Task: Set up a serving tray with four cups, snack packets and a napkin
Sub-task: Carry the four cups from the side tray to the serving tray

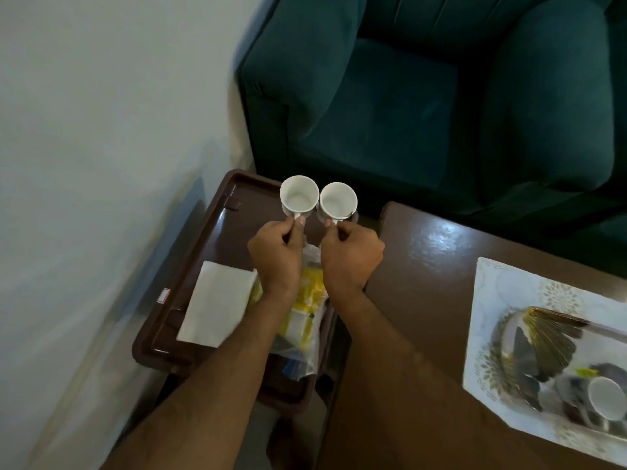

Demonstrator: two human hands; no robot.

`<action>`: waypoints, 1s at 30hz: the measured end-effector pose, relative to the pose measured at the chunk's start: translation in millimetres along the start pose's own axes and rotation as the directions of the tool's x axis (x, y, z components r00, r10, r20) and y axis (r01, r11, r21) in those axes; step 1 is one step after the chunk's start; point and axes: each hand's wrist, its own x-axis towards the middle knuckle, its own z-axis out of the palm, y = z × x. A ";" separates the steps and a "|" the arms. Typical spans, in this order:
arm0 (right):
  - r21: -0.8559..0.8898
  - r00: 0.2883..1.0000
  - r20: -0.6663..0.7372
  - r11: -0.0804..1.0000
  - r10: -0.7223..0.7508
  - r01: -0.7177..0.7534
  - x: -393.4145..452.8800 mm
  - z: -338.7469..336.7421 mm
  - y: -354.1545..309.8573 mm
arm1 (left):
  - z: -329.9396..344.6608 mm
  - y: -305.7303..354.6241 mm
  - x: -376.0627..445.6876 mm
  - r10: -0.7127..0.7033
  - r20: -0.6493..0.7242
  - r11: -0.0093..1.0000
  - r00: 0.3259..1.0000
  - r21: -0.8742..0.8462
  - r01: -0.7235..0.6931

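Observation:
A brown serving tray (217, 225) lies on a small stand by the wall. On it rest a white napkin (213, 307) and clear snack packets with yellow contents (310, 313). My left hand (276, 256) pinches the handle of a white cup (299, 194). My right hand (351, 256) pinches the handle of a second white cup (338, 201). Both cups are upright, side by side and touching, over the tray's far end. A third white cup (607, 396) lies in a box at the right.
A dark wooden table (424, 266) stands right of the tray and carries a white patterned box (529, 300) with cups and wrapping inside. A green armchair (424, 96) fills the space beyond. A pale wall (101, 130) is close on the left.

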 end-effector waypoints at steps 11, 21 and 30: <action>0.023 0.994 -0.114 1.000 -0.006 0.009 22.7 -155.9 81.2 | 89.0 71.5 -122.8 0.014 0.153 0.999 0.988 -0.034 -0.008; -0.075 0.973 -0.224 0.994 0.060 -0.079 56.3 -312.2 187.9 | 198.8 140.9 -256.9 0.038 0.306 0.998 0.951 -0.061 -0.020; -0.088 0.969 -0.231 0.990 0.086 -0.109 82.3 -403.7 269.9 | 274.4 154.2 -326.3 0.098 0.423 0.994 0.901 -0.080 -0.071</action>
